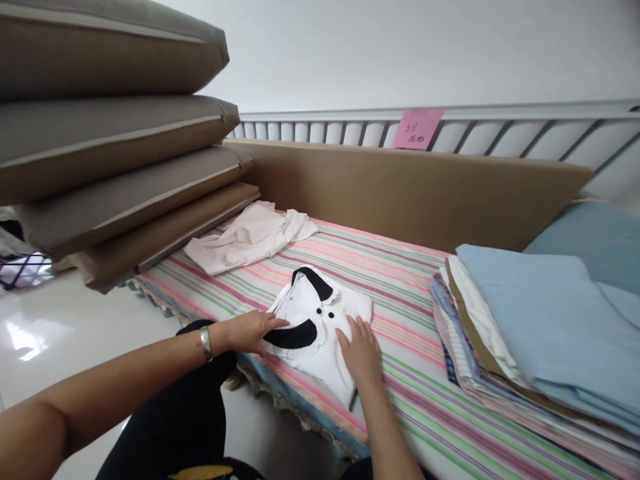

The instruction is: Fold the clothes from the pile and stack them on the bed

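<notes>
A white shirt [350, 303] with a black collar and dark buttons lies folded into a compact shape on the striped bed sheet [400, 280]. My left hand [253, 330], with a silver bracelet at its wrist, rests at the shirt's left edge by the collar. Its fingers reach out over the cloth, apart and without a visible grip. On the right part of the shirt lies my right hand [363, 350], fingers spread and flat on the fabric. The undersides of both hands are hidden.
Behind the shirt lies a crumpled white garment [250, 237]. To the right rises a stack of folded clothes [540, 320], light blue on top. Thick brown cushions [125, 143] are piled at the left. A brown board [400, 193] and a pink note [417, 129] stand at the back.
</notes>
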The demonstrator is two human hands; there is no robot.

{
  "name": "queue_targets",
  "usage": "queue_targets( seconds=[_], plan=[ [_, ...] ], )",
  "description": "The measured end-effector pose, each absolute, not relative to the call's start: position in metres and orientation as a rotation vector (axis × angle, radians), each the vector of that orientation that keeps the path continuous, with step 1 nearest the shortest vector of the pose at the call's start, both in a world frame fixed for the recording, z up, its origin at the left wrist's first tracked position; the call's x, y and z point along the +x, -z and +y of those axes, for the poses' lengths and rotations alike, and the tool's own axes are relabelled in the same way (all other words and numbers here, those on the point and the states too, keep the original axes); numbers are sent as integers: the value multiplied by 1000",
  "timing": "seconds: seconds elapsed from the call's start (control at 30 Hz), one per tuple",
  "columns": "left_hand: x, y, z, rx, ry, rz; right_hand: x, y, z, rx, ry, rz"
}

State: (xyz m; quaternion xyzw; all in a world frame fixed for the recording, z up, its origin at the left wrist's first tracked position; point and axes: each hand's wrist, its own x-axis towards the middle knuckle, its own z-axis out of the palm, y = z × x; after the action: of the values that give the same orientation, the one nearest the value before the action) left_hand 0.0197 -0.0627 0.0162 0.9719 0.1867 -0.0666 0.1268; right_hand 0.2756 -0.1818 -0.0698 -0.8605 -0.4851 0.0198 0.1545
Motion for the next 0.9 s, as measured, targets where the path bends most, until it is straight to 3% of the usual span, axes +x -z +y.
queue_targets(
  seconds=[0.27,0.7,0.9],
  plan=[
    [31,-44,-48,3042,-29,345,277,73,-181,-2435,-34,-1396],
    [7,-3,-36,2902,-159,454,279,74,-181,-2424,-54,-1392],
    [-15,12,-61,2582,-468,650,278,70,-185,-2286,113,-1372]
  ],
)
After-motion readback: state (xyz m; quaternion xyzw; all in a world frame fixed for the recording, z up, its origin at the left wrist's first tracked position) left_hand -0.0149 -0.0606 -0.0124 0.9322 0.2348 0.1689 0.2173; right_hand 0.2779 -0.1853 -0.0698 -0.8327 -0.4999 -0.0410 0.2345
